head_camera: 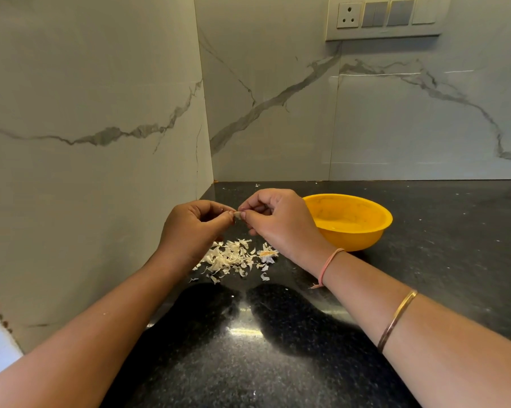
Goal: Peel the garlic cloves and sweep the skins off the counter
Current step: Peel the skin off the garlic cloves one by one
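Both hands are raised above the black counter (425,260). My left hand (193,228) and my right hand (277,219) meet fingertip to fingertip and pinch one small pale garlic clove (237,214) between them. Most of the clove is hidden by the fingers. Directly below the hands lies a loose pile of white garlic skins (233,257), with a garlic root stub (267,254) at its right edge. A yellow bowl (366,240) stands on the counter just right of my right hand.
Marble walls close the corner at the left and back. A switch panel (383,17) sits high on the back wall. A few skin flecks are scattered near the back edge of the counter.
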Available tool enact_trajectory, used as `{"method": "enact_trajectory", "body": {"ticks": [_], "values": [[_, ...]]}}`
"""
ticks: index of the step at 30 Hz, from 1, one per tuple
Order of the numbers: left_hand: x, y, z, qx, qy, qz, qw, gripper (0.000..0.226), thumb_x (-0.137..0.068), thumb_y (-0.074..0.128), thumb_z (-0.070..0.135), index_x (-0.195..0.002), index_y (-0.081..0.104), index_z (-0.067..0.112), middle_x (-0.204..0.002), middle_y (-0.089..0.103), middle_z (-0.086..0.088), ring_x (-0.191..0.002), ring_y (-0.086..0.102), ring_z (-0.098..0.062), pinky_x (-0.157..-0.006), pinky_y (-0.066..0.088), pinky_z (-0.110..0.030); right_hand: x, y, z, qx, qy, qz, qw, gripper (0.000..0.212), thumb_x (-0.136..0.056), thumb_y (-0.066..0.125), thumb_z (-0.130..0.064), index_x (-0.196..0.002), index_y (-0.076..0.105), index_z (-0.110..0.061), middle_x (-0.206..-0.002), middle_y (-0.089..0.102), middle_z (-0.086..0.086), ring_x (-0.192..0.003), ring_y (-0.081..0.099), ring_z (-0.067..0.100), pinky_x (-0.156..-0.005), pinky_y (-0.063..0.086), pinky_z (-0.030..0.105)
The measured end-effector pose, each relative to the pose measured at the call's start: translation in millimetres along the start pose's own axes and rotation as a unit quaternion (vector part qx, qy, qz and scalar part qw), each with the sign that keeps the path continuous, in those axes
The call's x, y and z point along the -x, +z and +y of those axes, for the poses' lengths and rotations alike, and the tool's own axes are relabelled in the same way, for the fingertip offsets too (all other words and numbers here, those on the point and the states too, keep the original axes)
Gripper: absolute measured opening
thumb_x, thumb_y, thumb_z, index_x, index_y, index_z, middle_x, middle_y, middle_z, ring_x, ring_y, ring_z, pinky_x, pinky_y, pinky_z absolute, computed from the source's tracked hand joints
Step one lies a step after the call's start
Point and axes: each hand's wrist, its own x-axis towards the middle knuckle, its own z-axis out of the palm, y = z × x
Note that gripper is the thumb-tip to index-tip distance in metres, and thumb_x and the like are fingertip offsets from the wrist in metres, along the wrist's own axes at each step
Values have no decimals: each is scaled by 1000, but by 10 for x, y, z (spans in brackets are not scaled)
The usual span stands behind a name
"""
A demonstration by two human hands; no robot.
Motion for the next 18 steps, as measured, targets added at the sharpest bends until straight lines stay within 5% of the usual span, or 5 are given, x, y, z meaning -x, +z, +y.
{"method": "enact_trajectory", "body": {"ticks": [6,11,14,18], "values": [[-9,17,-8,41,-46,-4,998,17,-84,64,7,-71,69,17,-76,68,-17,-69,58,-20,-73,54,-36,15,12,-27,36,-34,-1,999,6,-84,66,-8,-84,72,-9,-71,61,-6,-70,66,13,-58,50,15],[-12,53,-32,147,-101,-4,984,15,-84,62,5,-72,68,11,-67,62,-7,-62,54,-13,-57,51,-17,8,45,-15,-7,-12,4,1000,5,-83,66,-5,-83,70,-8,-71,64,-2,-69,67,17,-66,57,29],[-28,57,-38,200,-127,-6,972,14,-85,61,6,-75,68,10,-65,64,-3,-60,56,-10,-56,51,-17,4,38,-9,-98,44,-5,994,8,-84,64,-1,-81,67,-8,-71,66,5,-60,65,14,-66,59,34],[-38,53,-29,229,-142,-10,963,16,-88,58,5,-76,68,10,-62,65,0,-57,57,-7,-55,51,-16,18,9,-19,-258,125,-41,957,9,-87,59,4,-84,65,-3,-67,63,6,-55,59,10,-61,56,22]]}}
